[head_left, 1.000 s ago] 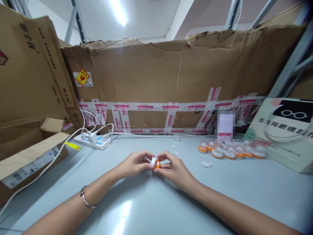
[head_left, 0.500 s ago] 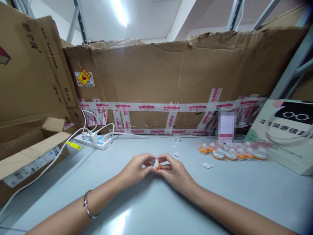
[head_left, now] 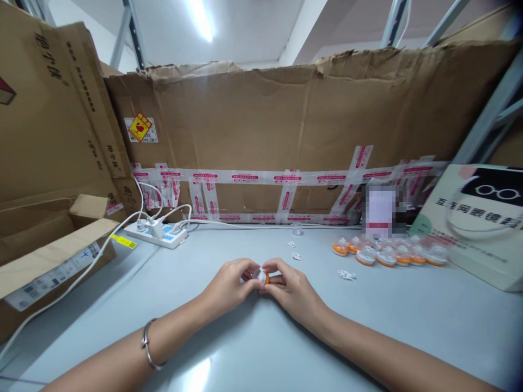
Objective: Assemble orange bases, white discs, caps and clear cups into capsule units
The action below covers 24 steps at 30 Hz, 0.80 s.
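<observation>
Between my fingertips, a small round plastic cap (head_left: 262, 276), whitish and clear on the left and orange on the right, is tipped on its side above the grey table. My left hand (head_left: 231, 283) pinches its whitish side, thumb below and fingers above. My right hand (head_left: 295, 288) grips the orange side with bent fingers. Part of the cap is hidden behind the fingers. To the right, several similar caps (head_left: 386, 256) with orange bases and clear tops stand in a cluster. Small white spotted pieces (head_left: 346, 275) lie flat between the hands and that cluster.
A white power strip (head_left: 157, 234) with plugs and cables sits at the back left, beside an open cardboard box (head_left: 53, 272). A large taped cardboard sheet (head_left: 245, 130) walls the back. At right stands a pale printed box (head_left: 469, 239). A clear small piece (head_left: 297, 229) rests near the back.
Both hands keep their hold on the cap in nearly the same place. My left wrist has shifted very slightly; the other things have not moved on the table.
</observation>
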Each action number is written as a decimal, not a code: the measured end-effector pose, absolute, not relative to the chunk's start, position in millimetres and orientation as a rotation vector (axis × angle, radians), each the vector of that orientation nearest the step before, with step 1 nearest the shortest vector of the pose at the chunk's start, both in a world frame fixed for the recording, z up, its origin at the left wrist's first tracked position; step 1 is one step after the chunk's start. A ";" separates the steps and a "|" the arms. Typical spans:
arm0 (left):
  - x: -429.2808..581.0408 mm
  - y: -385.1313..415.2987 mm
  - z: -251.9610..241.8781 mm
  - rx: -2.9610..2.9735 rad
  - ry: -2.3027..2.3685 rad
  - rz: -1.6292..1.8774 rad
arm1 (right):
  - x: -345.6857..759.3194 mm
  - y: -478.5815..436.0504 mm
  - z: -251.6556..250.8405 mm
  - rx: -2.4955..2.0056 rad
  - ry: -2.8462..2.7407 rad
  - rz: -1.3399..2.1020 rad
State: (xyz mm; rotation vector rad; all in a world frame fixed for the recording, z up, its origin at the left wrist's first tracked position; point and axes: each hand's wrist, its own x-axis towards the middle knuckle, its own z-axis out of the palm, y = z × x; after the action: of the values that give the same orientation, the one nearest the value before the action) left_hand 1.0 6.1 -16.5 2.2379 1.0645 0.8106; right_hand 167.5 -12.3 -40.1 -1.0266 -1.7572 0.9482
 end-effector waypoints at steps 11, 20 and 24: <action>1.5 4.8 -19.8 2.254 1.107 0.782 | 167.2 -14.1 -42.5 -1.023 -1.793 0.915; -8.5 13.1 -15.2 2.236 0.831 0.777 | 167.6 -10.2 -34.1 -1.060 -1.502 1.176; -11.4 16.2 -16.3 2.231 0.810 0.776 | 166.5 -7.8 -36.4 -1.047 -1.404 1.228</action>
State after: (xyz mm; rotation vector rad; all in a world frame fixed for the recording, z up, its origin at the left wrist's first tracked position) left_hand -11.4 16.2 -16.3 2.2311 0.8097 0.7757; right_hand 166.5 -7.8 -36.4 -1.0469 -1.4043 1.2278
